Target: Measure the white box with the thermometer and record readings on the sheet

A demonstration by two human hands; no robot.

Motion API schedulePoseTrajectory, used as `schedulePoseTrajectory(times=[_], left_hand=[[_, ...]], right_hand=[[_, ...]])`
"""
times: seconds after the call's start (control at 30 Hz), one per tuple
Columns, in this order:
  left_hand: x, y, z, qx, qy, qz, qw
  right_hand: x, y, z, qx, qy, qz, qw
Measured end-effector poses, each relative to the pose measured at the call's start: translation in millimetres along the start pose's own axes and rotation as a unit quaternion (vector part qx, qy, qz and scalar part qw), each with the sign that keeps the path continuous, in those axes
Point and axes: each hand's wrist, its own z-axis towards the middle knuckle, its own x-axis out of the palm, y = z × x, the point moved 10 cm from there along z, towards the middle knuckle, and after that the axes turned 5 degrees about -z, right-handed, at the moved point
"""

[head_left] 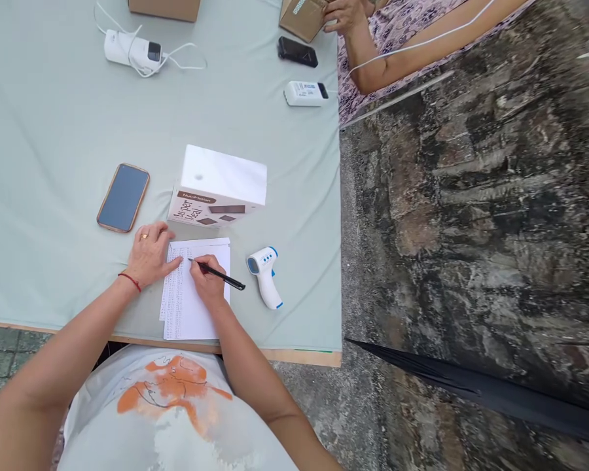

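Where the right hand (207, 282) grips the pen (218, 275), the sheet's (189, 314) print stays illegible.

Outdoor check-in desk, cloth-covered table (53, 131), thermometer (265, 275), stone ground (471, 196)

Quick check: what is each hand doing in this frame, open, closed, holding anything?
Left hand: open, lying flat on the left edge of the sheet of paper.
Right hand: closed around a black pen, tip on the paper.
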Motion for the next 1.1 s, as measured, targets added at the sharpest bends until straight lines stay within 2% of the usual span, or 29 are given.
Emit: schedulePoseTrajectory(times=[1.1], left_hand=[[-0.1,0.9,0.7,0.003,-0.007,-0.01,1.0]], right_hand=[[1.6,-1.1,0.7,0.022,0.012,0.005,1.0]])
